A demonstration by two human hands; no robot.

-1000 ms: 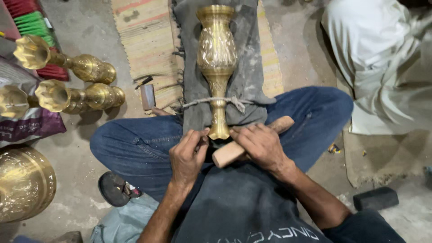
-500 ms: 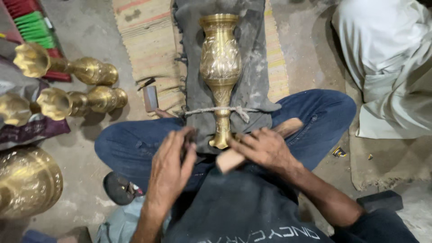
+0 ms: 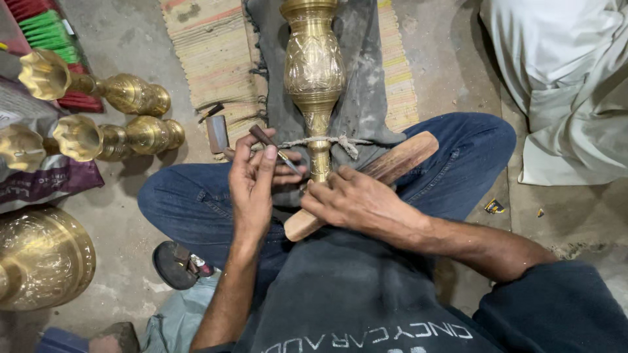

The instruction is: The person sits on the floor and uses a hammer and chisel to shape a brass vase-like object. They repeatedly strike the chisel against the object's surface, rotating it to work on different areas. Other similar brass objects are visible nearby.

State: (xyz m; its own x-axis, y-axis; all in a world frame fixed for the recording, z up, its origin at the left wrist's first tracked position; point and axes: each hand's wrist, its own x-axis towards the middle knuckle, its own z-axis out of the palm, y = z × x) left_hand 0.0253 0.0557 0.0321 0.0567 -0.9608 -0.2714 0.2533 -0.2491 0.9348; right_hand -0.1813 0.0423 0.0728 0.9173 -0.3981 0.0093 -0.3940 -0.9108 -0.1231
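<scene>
Head view of a seated, cross-legged person in blue jeans working brass on the lap. The left hand (image 3: 252,186) is raised, fingers closed narrowly around a slim engraving tool (image 3: 275,149) with a dark handle and thin metal tip; the tip slants down to the right, toward the stem of a tall engraved brass vase (image 3: 314,72). The vase lies lengthwise over a dark grey cloth (image 3: 366,85), its mouth at the far edge and its narrow foot near, between the two hands. A twisted cord (image 3: 333,141) is tied around the stem. The right hand (image 3: 356,199) rests palm down just right of the vase's foot, fingers curled over a flat wooden stick (image 3: 392,167), pressing it; the stick runs diagonally from near left to far right, passing under this hand and across the right thigh. Whether the fingertips also touch the foot of the vase cannot be told.

On the floor to the left lie several finished brass vases (image 3: 131,98) on their sides, and a large round brass vessel (image 3: 42,258) stands at the near left. A striped woven mat (image 3: 212,52) lies under the cloth on the far side. A small metal block (image 3: 217,133) sits beside the left knee. At the far right, another person's white garment (image 3: 562,78) is visible.
</scene>
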